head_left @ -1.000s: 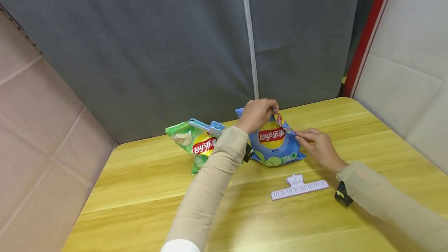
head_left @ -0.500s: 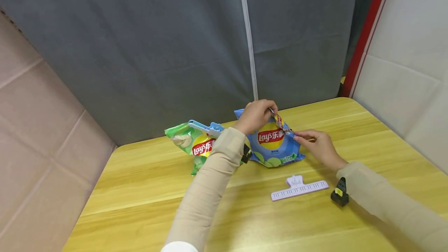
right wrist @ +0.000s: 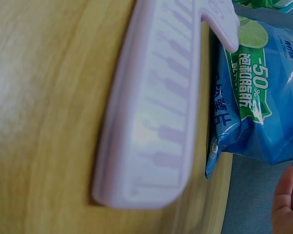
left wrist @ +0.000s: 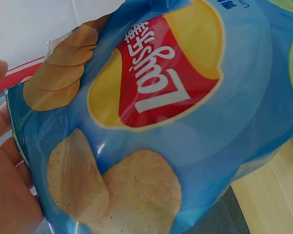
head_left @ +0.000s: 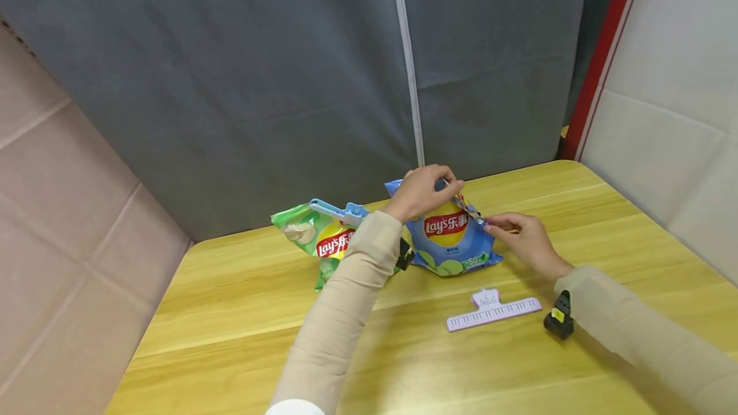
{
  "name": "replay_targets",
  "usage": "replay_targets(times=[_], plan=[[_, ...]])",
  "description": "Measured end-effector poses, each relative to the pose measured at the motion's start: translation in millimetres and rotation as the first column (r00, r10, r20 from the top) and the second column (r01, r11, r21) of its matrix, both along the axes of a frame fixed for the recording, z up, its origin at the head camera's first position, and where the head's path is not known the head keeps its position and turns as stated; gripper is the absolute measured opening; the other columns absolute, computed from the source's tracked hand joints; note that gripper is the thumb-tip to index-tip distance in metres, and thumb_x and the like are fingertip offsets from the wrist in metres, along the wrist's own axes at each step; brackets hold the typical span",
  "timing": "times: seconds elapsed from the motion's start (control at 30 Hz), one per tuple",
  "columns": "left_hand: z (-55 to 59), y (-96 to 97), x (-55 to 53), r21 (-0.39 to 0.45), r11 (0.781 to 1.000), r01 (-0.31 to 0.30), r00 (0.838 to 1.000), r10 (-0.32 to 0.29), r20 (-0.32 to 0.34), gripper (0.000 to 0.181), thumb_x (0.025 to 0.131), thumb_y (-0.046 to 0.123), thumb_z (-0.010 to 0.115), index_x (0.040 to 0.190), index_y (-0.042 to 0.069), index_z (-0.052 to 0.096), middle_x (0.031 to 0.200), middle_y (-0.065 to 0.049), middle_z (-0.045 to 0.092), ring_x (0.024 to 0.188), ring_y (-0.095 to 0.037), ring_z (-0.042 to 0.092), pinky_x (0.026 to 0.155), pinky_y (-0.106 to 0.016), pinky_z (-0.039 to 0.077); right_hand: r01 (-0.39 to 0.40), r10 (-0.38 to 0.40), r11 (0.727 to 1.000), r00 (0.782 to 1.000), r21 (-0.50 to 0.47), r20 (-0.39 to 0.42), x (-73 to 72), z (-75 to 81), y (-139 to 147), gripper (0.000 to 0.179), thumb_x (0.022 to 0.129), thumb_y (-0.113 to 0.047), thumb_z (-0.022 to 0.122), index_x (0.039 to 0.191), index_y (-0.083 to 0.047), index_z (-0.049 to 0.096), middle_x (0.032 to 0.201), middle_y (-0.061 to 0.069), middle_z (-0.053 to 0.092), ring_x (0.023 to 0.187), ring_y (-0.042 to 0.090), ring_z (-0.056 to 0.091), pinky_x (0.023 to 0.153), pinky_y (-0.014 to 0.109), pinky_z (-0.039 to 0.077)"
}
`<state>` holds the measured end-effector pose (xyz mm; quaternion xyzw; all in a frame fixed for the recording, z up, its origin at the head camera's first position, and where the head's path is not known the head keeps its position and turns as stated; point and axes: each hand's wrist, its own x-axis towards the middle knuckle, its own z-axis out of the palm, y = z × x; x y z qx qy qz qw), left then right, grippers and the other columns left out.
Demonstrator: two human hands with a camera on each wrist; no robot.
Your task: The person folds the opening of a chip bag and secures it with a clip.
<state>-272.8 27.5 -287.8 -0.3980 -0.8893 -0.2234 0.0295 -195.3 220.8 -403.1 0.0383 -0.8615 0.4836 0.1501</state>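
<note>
- Two hands are at the blue Lay's lime-flavour chip bag (head_left: 448, 245), which sits between them on the wood-look table (head_left: 230, 344).
- The left hand (head_left: 422, 192), at the bag's top, is loosely bent; its fingers lie behind the edge while the thumb stands clear of the front. With so little hold there, the folded strip (head_left: 471, 207) between the hands could spring back and unroll.
- The right hand (head_left: 527, 242) pinches the strip's near end between thumb and forefinger. It is a small grip on slick film, so one slip would probably loosen the whole fold.
- Uneven force from the two hands could skew the fold or topple the bag, since it looks soft and lightly propped.
- The lavender piano-key clip (head_left: 492, 312) lies nearer the person than either hand, left of the right wrist. The black wrist camera (head_left: 559, 316) is just beside its end, and a low sweep could knock it.
- The green Lay's bag (head_left: 302, 230), wearing a light blue bag clip (head_left: 340, 211), stands left of the left hand, partly behind that forearm; a careless elbow might nudge it.
</note>
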Motion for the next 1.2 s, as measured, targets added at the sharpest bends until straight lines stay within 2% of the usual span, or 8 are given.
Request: replay_targets(times=[0.2,0.43,0.7,0.9,1.07,1.2], plan=[[-2.1,-1.1,-1.1,-0.002,1.0,0.011,0.999,-0.011,-0.04,0.019,0.09,0.035,0.049,0.087,0.02,0.061,0.091,0.009,0.059,0.087,-0.007,0.054,0.094,-0.033,0.03,0.0,0.0,1.0,1.0,-0.007,-0.006,0.0,-0.4,-0.8,0.033,0.085,-0.024,0.058,0.107,0.002,0.061,0.102,0.018,0.062,0.08,0.001,0.053,0.065,0.012,0.044],[-1.8,-3.9,-2.7,-0.017,1.0,0.003,0.998,-0.004,-0.064,0.013,0.087,0.031,0.055,0.085,0.019,0.06,0.088,0.01,0.059,0.087,-0.008,0.055,0.089,-0.032,0.032,-0.005,0.007,1.0,0.997,-0.028,0.075,-1.8,2.9,-2.0,0.036,0.087,-0.029,0.056,0.109,-0.001,0.061,0.105,0.016,0.061,0.083,0.016,0.052,0.065,0.016,0.045],[-0.6,-4.8,-2.6,-0.027,1.0,0.017,0.998,-0.019,-0.061,0.009,0.085,0.022,0.06,0.093,0.017,0.061,0.095,0.008,0.06,0.093,-0.007,0.054,0.094,-0.033,0.03,-0.032,0.047,0.993,0.989,-0.113,0.139,-6.3,5.1,-0.1,0.04,0.086,-0.03,0.057,0.111,0.001,0.056,0.102,0.017,0.059,0.078,0.006,0.054,0.067,0.019,0.047],[0.1,-4.9,-2.1,-0.021,0.999,0.033,0.998,-0.034,-0.054,0.011,0.085,0.016,0.06,0.095,0.015,0.062,0.096,0.007,0.061,0.094,-0.008,0.054,0.095,-0.032,0.029,-0.069,0.09,0.99,0.98,-0.122,0.177,-8.4,7.5,2.2,0.043,0.087,-0.028,0.056,0.116,0.003,0.053,0.106,0.019,0.057,0.08,0.007,0.054,0.068,0.018,0.046],[0.0,-5.0,-2.3,-0.016,0.999,0.032,0.998,-0.033,-0.05,0.01,0.084,0.014,0.06,0.094,0.016,0.061,0.096,0.007,0.061,0.093,-0.008,0.055,0.094,-0.03,0.031,-0.093,0.117,0.99,0.962,-0.108,0.246,-10.9,10.0,3.3,0.046,0.087,-0.031,0.056,0.118,0.003,0.053,0.113,0.019,0.055,0.087,0.013,0.053,0.076,0.027,0.045],[-0.4,-5.6,-2.0,0.008,0.999,0.041,0.999,-0.041,-0.033,0.011,0.084,0.01,0.06,0.094,0.015,0.062,0.094,0.006,0.061,0.087,-0.007,0.055,0.085,-0.024,0.038,-0.099,0.147,0.983,0.933,-0.157,0.329,-12.6,11.5,4.8,0.051,0.086,-0.036,0.056,0.119,0.002,0.052,0.117,0.018,0.052,0.092,0.018,0.05,0.082,0.038,0.042]])
